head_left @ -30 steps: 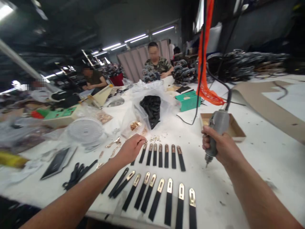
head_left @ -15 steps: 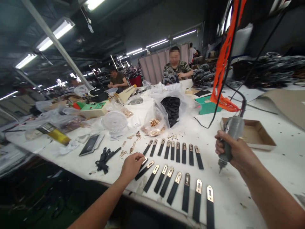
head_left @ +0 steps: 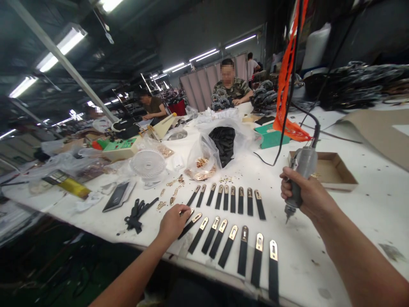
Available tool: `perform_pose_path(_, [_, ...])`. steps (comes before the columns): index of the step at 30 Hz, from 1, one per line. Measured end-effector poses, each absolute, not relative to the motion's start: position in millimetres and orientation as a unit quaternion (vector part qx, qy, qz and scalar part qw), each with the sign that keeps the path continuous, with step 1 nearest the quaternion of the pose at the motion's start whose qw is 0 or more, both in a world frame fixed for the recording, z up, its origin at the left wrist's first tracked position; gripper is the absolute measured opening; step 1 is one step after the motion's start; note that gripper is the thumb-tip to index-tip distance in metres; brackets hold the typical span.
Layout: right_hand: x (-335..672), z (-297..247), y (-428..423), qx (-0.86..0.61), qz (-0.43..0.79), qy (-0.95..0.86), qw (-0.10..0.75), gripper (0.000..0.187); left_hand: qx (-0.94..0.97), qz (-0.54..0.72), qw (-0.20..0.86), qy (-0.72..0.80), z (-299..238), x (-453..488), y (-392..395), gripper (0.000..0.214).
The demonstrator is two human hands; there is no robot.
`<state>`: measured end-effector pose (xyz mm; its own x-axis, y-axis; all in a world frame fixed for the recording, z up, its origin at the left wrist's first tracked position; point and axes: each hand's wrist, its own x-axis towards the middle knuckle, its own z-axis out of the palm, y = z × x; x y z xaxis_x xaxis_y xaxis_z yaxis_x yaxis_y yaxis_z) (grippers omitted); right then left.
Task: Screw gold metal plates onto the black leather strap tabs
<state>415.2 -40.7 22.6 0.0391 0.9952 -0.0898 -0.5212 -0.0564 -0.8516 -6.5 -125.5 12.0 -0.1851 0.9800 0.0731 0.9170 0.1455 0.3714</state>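
Observation:
My right hand (head_left: 302, 192) is wrapped round the grey body of a corded electric screwdriver (head_left: 303, 164), its thin bit pointing down above the white table. At the left end of the front row, my left hand (head_left: 173, 222) has thumb and fingers pinched at the gold end of a black strap, which they partly hide. Beside it lies another black strap (head_left: 191, 225) with a slotted gold metal end plate. More of these straps (head_left: 258, 260) run to the right, and a second row (head_left: 241, 200) lies behind them.
Loose black strips (head_left: 138, 215) lie left of my left hand, with gold fittings (head_left: 172, 199) behind it. Farther back stand a bag of gold parts (head_left: 203, 166) and a bag of black strips (head_left: 223, 143). An open cardboard box (head_left: 338, 170) sits behind the screwdriver. A co-worker (head_left: 231, 87) sits opposite.
The whole view has shifted slightly, so things appear a little farther left. My left hand stays at the same strap, and my right hand still holds the screwdriver above the table.

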Motion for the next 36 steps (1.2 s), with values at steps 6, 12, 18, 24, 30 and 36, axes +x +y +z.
perform_pose_path(6, [414.2, 23.7, -41.7, -0.379, 0.618, -0.313, 0.614, 0.045, 0.651, 0.16, 0.089, 0.737, 13.8, -7.6, -125.4, 0.02])
perform_pose_path(12, [413.3, 26.3, -42.7, -0.379, 0.621, -0.312, 0.611, 0.045, 0.655, 0.153, 0.083, 0.735, 12.3, -7.2, -126.6, 0.022])
perform_pose_path(18, [412.8, 28.3, -42.5, -0.384, 0.617, -0.308, 0.615, 0.047, 0.666, 0.166, 0.071, 0.723, 15.8, -7.8, -126.5, 0.028])
perform_pose_path(24, [401.7, 41.9, -43.6, -0.358, 0.623, -0.292, 0.632, 0.053, 0.677, 0.243, 0.027, 0.695, 29.1, -4.3, -132.1, 0.034])
perform_pose_path(30, [357.4, 76.8, -62.2, -0.326, 0.615, -0.255, 0.671, 0.057, 0.7, 0.304, 0.145, 0.629, 46.0, 55.1, -159.0, 0.029])
perform_pose_path(36, [293.0, 108.9, -95.2, -0.3, 0.624, -0.243, 0.68, 0.054, 0.691, 0.367, 0.234, 0.576, 47.9, 101.7, -178.9, 0.015])
